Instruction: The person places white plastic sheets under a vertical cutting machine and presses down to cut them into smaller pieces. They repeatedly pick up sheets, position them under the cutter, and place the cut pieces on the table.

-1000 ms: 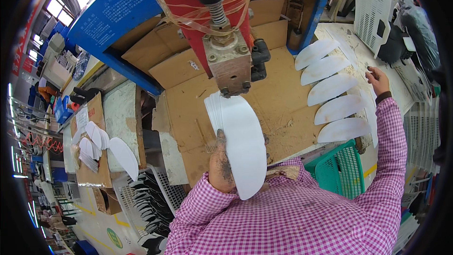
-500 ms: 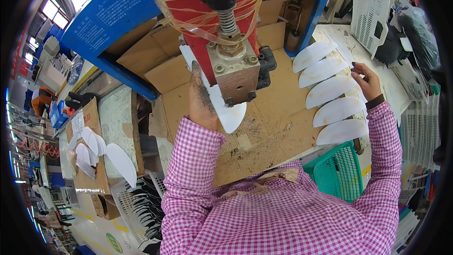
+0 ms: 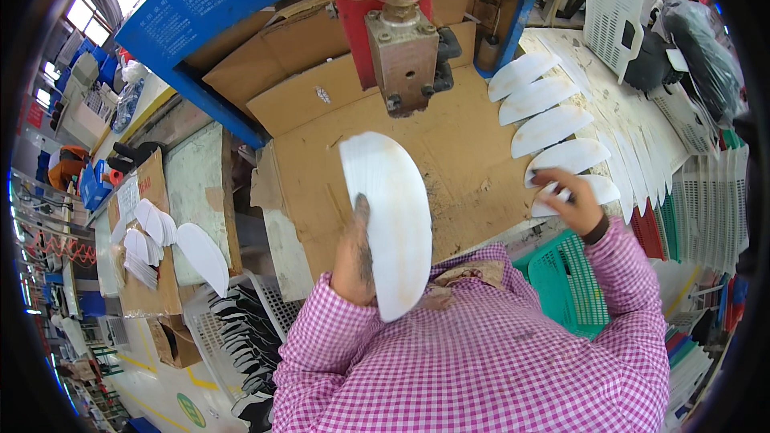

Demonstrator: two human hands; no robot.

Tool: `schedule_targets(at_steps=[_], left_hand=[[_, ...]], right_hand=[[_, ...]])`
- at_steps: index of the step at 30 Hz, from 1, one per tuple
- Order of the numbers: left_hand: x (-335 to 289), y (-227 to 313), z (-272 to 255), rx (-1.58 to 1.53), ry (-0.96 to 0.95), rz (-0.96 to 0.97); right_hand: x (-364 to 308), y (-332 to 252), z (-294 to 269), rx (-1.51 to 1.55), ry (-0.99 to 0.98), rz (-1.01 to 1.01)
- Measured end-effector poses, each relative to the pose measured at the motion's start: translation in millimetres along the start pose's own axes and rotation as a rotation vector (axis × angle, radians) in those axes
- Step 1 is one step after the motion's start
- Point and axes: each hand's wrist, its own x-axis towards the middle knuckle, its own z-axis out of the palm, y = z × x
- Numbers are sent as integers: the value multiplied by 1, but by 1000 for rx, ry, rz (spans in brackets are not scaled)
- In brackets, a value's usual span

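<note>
My left hand (image 3: pixel 353 261) grips a stack of white half-moon sheets (image 3: pixel 393 224), thumb on the stack's left edge, held above the cardboard-covered bench (image 3: pixel 473 192). The red press head with its metal block (image 3: pixel 403 60) stands beyond the stack and apart from it. To the right my right hand (image 3: pixel 573 200) hovers over the nearest white half-moon piece (image 3: pixel 600 189) in a row. Its fingers are bent and apart, with nothing seen in them. Further up that row lie several more such pieces (image 3: pixel 552 130). Whether the fingertips touch a piece I cannot tell.
A blue machine frame (image 3: pixel 192 20) surrounds the bench's far side. Below my right arm sits a green basket (image 3: pixel 565 289). White pieces (image 3: pixel 202 258) lie on the left side table. A crate of black parts (image 3: pixel 241 345) stands at the lower left; a white basket (image 3: pixel 613 12) stands far right.
My left hand has drawn the white stack from beneath the press head toward me. My right hand has moved from the row's far right side to its near end.
</note>
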Motion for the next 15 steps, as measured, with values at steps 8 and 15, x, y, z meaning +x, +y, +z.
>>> schedule_targets(at_steps=[8, 15], left_hand=[[57, -16, 15, -286, -65, 386], [61, -26, 20, -408, -116, 382]], right_hand=[[-15, -47, 124, 700, -218, 66], [-3, -63, 137, 1081, -47, 250]])
